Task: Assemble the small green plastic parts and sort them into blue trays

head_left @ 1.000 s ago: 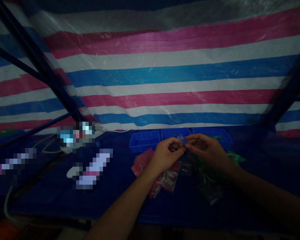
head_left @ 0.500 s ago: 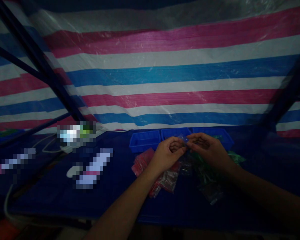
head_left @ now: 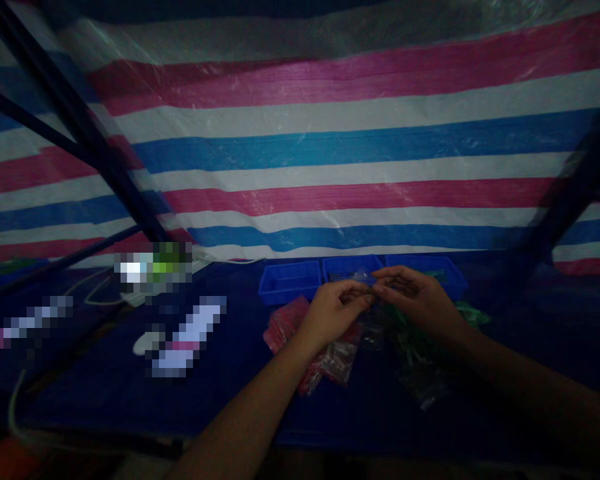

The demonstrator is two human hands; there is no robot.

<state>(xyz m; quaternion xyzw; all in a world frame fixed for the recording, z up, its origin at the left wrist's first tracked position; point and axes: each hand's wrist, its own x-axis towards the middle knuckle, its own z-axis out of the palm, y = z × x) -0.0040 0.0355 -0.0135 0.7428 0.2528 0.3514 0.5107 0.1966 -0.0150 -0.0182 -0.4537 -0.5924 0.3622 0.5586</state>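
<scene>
Plastic bag [head_left: 363, 275], pinched by the fingers of left hand [head_left: 330, 310] and right hand [head_left: 425, 300], could, if its film slides, drop among red packets [head_left: 287, 323] below them.

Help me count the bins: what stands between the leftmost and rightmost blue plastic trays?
Another blue plastic tray, its near side partly hidden by the left hand; the head view shows it.

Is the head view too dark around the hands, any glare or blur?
Head view: dim, green packets sinking into shadow; clear plastic by the left hand blurred, too faint to outline; faint glare streaks on the striped sheet; blocky pixelation over items at left.
</scene>
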